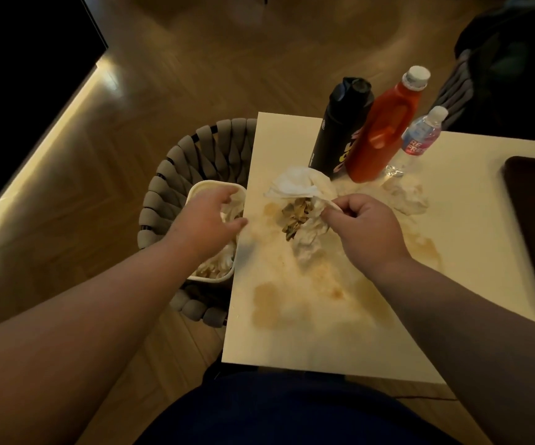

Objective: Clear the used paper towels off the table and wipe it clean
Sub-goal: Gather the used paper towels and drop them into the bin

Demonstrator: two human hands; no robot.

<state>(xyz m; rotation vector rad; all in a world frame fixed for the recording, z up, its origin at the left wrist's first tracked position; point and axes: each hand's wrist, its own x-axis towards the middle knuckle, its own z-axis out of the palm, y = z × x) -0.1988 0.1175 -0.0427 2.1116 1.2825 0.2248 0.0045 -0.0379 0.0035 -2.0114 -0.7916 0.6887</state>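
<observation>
Two crumpled paper towels and three bottles occupy the table.

Dim amber light fills the room; a wooden floor laid in a herringbone pattern runs across the frame; a dark panel fills the upper left, a bright glowing strip along its lower edge; a grey woven-cord chair stands at centre; a second woven seat sits at upper right, in shadow.
</observation>
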